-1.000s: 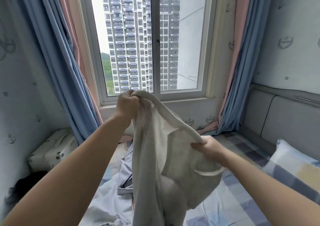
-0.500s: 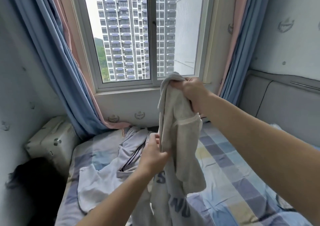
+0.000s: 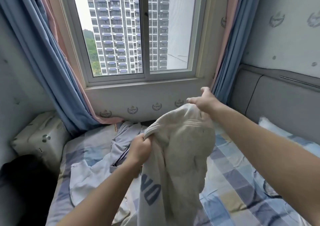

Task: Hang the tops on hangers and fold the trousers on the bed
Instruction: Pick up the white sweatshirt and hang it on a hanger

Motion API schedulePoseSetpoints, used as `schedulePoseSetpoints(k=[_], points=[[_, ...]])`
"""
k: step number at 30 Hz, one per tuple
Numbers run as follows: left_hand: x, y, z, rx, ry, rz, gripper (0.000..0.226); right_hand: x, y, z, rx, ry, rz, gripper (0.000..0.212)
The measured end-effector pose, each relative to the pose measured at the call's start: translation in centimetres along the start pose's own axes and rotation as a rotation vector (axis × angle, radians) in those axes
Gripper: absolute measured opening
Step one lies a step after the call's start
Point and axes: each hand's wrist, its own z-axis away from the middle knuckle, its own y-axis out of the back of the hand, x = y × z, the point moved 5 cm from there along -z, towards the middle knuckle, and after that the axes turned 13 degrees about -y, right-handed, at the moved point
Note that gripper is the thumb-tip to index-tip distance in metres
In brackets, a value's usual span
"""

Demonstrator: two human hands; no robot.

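A cream sweatshirt (image 3: 183, 149) with dark blue letters near its lower part hangs in the air above the bed (image 3: 242, 191). My left hand (image 3: 140, 147) grips a bunch of its fabric at the left edge. My right hand (image 3: 204, 99) is above and behind the garment with fingers spread, and the cloth is draped over my right wrist and forearm. A pale lilac-grey garment (image 3: 103, 156) lies crumpled on the checked sheet to the left. No hanger is in view.
The window (image 3: 138, 35) with blue and pink curtains (image 3: 45, 61) is straight ahead. A grey padded headboard (image 3: 280, 97) and a pillow (image 3: 277, 132) are on the right. A patterned cushion (image 3: 39, 137) and a dark object (image 3: 22, 182) sit at the bed's left side.
My right hand has let go of the sweatshirt's top and opened, with the cloth now draped over its wrist. My left hand keeps its grip on the left edge of the fabric.
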Motion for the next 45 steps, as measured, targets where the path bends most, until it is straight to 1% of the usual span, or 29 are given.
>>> schedulePoseSetpoints(k=[1, 2, 4, 5, 7, 9, 12, 13, 14, 15, 17, 18, 20, 22, 24, 26, 27, 29, 31, 33, 34, 36, 37, 38, 40, 41, 43, 44, 45], points=[[0.3, 0.1, -0.5, 0.027, 0.031, 0.044, 0.041, 1.1, -0.6, 1.0, -0.007, 0.055, 0.048, 0.066], [0.6, 0.1, -1.0, 0.036, 0.071, 0.089, 0.035, 2.2, -1.5, 2.3, -0.047, 0.122, 0.043, 0.051], [1.1, -0.5, -1.5, 0.035, 0.151, 0.192, 0.027, 4.8, -4.1, 5.4, -0.194, 0.194, -0.001, 0.016], [1.4, -0.9, -1.6, 0.033, 0.187, 0.251, 0.027, 6.4, -5.6, 7.1, -0.284, 0.202, -0.005, 0.008], [2.2, -1.5, -1.7, 0.055, 0.249, 0.401, 0.030, 9.6, -8.5, 10.0, -0.390, 0.190, 0.014, 0.012], [3.3, -1.8, -1.5, 0.093, 0.324, 0.580, 0.029, 12.8, -11.5, 11.9, -0.442, 0.149, 0.038, 0.027], [4.8, -2.0, -1.4, 0.123, 0.409, 0.716, 0.023, 15.3, -15.6, 13.5, -0.464, 0.092, 0.051, 0.080], [5.4, -2.2, -1.2, 0.117, 0.424, 0.750, 0.021, 15.8, -16.7, 13.3, -0.433, 0.085, 0.019, 0.085], [5.9, -2.4, -1.1, 0.103, 0.435, 0.778, 0.018, 16.2, -17.5, 12.9, -0.385, 0.076, -0.011, 0.078], [6.5, -2.5, -1.0, 0.091, 0.438, 0.791, 0.016, 16.6, -17.9, 12.1, -0.314, 0.069, -0.012, 0.061], [7.1, -2.0, -1.1, 0.102, 0.406, 0.752, 0.013, 17.0, -17.2, 9.9, -0.165, 0.063, 0.063, 0.020], [7.1, -1.3, -1.1, 0.125, 0.378, 0.706, 0.013, 17.2, -16.2, 8.6, -0.131, 0.052, 0.087, 0.009], [6.9, 0.4, -1.4, 0.141, 0.314, 0.567, 0.015, 17.2, -13.8, 5.8, -0.144, 0.089, 0.119, 0.014], [6.6, 1.7, -1.3, 0.063, 0.259, 0.410, 0.016, 16.3, -11.1, 3.3, -0.147, 0.195, 0.183, 0.021], [6.1, 2.4, -1.4, -0.011, 0.206, 0.218, 0.013, 14.8, -9.0, 1.5, -0.192, 0.283, 0.216, 0.015], [5.3, 3.0, -1.9, -0.039, 0.125, -0.046, 0.019, 13.0, -7.6, 0.4, -0.276, 0.347, 0.196, 0.005], [4.9, 3.2, -2.1, -0.049, 0.093, -0.148, 0.024, 12.1, -7.0, 0.1, -0.294, 0.377, 0.182, 0.005], [3.9, 3.1, -2.0, -0.101, 0.073, -0.248, 0.027, 10.7, -5.8, -0.4, -0.276, 0.436, 0.167, 0.010], [2.6, 2.2, -1.4, -0.247, 0.081, -0.294, 0.023, 9.3, -4.6, -0.6, -0.221, 0.499, 0.195, 0.017], [1.2, 1.1, -1.0, -0.411, 0.097, -0.310, 0.027, 8.2, -3.6, -0.6, -0.179, 0.538, 0.233, 0.020], [0.8, 0.7, -0.7, -0.470, 0.110, -0.293, 0.034, 7.8, -3.1, -0.7, -0.171, 0.539, 0.228, 0.021], [0.4, -0.1, -0.2, -0.557, 0.081, -0.298, 0.062, 7.3, -2.5, -0.9, -0.169, 0.522, 0.193, 0.021], [0.2, -0.4, 0.1, -0.589, 0.011, -0.365, 0.073, 7.1, -2.3, -0.9, -0.177, 0.516, 0.186, 0.021], [0.1, -0.6, 0.4, -0.605, -0.075, -0.448, 0.074, 7.0, -2.2, -1.0, -0.196, 0.504, 0.178, 0.018], [-0.4, -0.7, 0.7, -0.550, -0.215, -0.545, 0.049, 7.1, -2.0, -1.3, -0.267, 0.440, 0.130, 0.010], [-0.4, -0.7, 0.7, -0.502, -0.274, -0.570, 0.035, 7.2, -1.8, -1.6, -0.311, 0.384, 0.098, 0.018], [0.4, -0.6, 0.8, -0.386, -0.424, -0.607, 0.029, 7.8, -1.6, -2.2, -0.418, 0.250, 0.052, 0.032], [0.7, -0.8, 1.0, -0.365, -0.467, -0.542, 0.031, 8.2, -1.6, -2.4, -0.467, 0.189, 0.023, 0.038], [0.9, -1.0, 1.2, -0.364, -0.429, -0.362, 0.036, 8.7, -1.7, -2.6, -0.508, 0.139, -0.017, 0.043]])
